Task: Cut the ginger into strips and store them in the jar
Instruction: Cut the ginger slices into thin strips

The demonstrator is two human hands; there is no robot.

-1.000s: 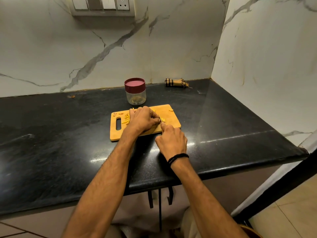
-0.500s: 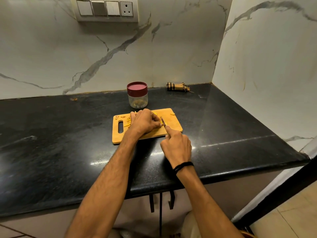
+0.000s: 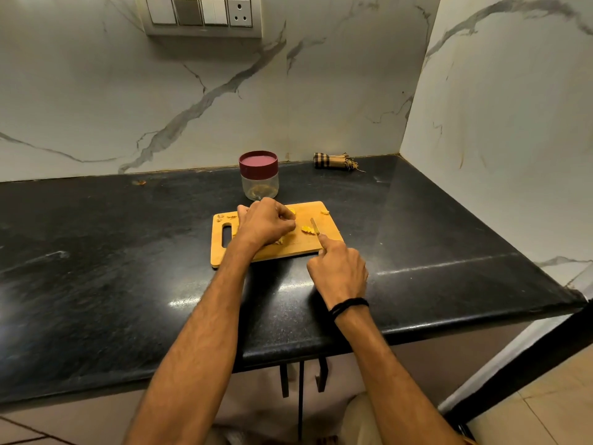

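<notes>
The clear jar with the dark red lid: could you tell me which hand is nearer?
Left. The left hand is over the wooden cutting board just before the jar; the right hand, gripping a small knife, is farther, at the board's near right corner.

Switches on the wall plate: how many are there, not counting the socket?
3, in one row on the wall plate: left switch, middle switch, right switch beside the socket. None appears hidden.

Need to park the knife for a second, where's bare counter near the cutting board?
Bare counter lies right of the cutting board up to the side wall, and left of it. Crowded: the board itself, strewn with ginger pieces, and the jar close behind it.
</notes>
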